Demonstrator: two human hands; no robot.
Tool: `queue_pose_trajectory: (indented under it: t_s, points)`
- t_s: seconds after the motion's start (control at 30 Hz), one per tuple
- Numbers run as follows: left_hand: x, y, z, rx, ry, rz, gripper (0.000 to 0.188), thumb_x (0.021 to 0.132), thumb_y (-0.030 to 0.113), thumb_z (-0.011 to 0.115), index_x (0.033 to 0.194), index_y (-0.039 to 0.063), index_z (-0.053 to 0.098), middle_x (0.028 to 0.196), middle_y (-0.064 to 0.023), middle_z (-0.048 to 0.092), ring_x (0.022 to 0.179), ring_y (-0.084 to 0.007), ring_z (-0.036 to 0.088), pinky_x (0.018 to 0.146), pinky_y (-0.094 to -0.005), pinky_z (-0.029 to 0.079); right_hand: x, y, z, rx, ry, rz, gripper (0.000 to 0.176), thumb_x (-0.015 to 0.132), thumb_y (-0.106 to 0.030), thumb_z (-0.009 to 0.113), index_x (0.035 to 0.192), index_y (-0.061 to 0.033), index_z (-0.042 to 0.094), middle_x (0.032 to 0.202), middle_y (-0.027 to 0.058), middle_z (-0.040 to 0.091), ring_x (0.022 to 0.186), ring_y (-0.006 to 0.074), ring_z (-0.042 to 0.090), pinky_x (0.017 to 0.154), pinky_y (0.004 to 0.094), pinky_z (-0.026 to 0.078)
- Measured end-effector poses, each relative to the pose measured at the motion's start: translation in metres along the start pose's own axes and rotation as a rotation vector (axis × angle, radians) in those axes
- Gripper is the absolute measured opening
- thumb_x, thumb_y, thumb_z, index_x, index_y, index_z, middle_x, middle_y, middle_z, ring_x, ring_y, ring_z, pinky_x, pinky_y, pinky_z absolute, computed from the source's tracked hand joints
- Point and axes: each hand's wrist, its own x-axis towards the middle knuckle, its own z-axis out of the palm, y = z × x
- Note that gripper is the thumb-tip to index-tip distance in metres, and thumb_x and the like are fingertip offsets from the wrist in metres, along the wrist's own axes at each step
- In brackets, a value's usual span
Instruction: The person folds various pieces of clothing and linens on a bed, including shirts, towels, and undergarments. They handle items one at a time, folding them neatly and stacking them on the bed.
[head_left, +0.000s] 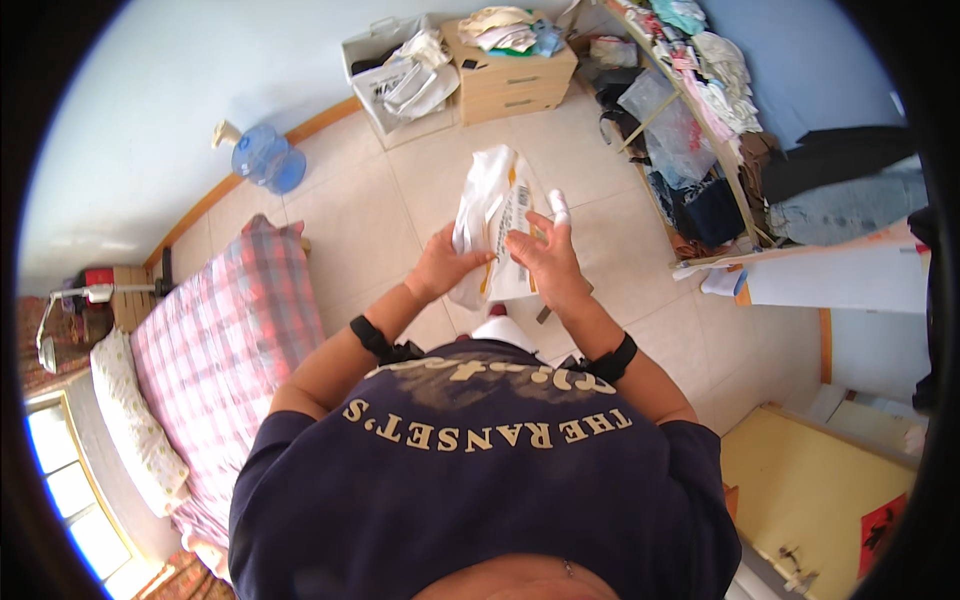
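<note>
Before my chest, a white plastic package (504, 264) with yellow stripes, printed writing and a barcode is held up above the tiled floor. My left hand (439, 264) grips its left side, thumb across the front and the other fingers mostly hidden behind. At the right side is my right hand (553, 259), its thumb and a bent finger against the printed face. One finger of that hand wears a white wrapping (559, 207) and sticks up away from the package. The contents of the package cannot be seen.
A bed with a plaid cover (232, 307) stands left. Against the far wall are a blue water bottle (270, 161), a laundry basket (375, 90) and a wooden drawer cabinet (517, 86) topped with clothes. A clothes-laden rack (709, 142) is right; a yellowish door (810, 480) is lower right.
</note>
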Motion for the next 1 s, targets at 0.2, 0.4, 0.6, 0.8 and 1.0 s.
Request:
queue_pose_trajectory:
  t_s: [0.2, 0.4, 0.6, 0.8, 1.0]
  points:
    - [0.054, 0.021, -0.026, 0.084, -0.114, -0.030, 0.044, 0.074, 0.012, 0.077, 0.113, 0.004, 0.059, 0.098, -0.0051, 0.066, 0.087, -0.0120, 0.061, 0.078, -0.0286, 0.051, 0.059, -0.018, 0.018, 0.008, -0.370, 0.169, 0.097, 0.079, -0.013, 0.075, 0.146, -0.0008, 0.006, 0.128, 0.0195, 0.042, 0.111, 0.0243, 0.052, 0.089, 0.0342, 0.049]
    - [0.101, 0.045, -0.029, 0.139, -0.262, -0.060, 0.048, 0.078, 0.002, 0.073, 0.123, 0.006, 0.056, 0.104, -0.0026, 0.065, 0.094, -0.0108, 0.060, 0.086, -0.0284, 0.050, 0.126, -0.011, 0.009, -0.053, -0.306, 0.137, 0.041, 0.089, -0.013, 0.060, 0.124, 0.0017, 0.046, 0.110, 0.0099, 0.056, 0.096, 0.0156, 0.059, 0.079, 0.0284, 0.051]
    - [0.158, 0.047, -0.060, 0.172, -0.175, -0.081, 0.021, 0.093, 0.022, 0.059, 0.102, 0.004, 0.065, 0.088, 0.0008, 0.063, 0.079, -0.0068, 0.056, 0.072, -0.0242, 0.048, 0.182, -0.021, -0.003, -0.064, -0.166, 0.289, 0.026, 0.092, -0.010, 0.050, 0.116, -0.0026, 0.056, 0.097, 0.0034, 0.061, 0.081, 0.0096, 0.059, 0.072, 0.0218, 0.050]
    - [0.240, 0.012, -0.134, 0.477, 0.044, 0.095, 0.017, 0.080, 0.015, 0.065, 0.076, -0.001, 0.058, 0.066, -0.0085, 0.057, 0.060, -0.0129, 0.052, 0.054, -0.0323, 0.044, 0.247, -0.033, -0.013, -0.410, -0.041, -0.152, 0.025, 0.089, -0.008, 0.052, 0.111, -0.0029, 0.061, 0.091, 0.0046, 0.061, 0.078, 0.0130, 0.059, 0.073, 0.0260, 0.049]
    - [0.315, 0.050, -0.145, 0.561, -0.129, 0.353, 0.013, 0.071, 0.008, 0.064, 0.077, 0.001, 0.053, 0.073, -0.0175, 0.056, 0.069, -0.0355, 0.055, 0.063, -0.0405, 0.045, 0.327, -0.080, 0.048, -1.045, -0.381, -0.919, 0.014, 0.081, -0.014, 0.061, 0.090, -0.0041, 0.063, 0.091, 0.0125, 0.062, 0.091, 0.0289, 0.060, 0.092, 0.0437, 0.043]
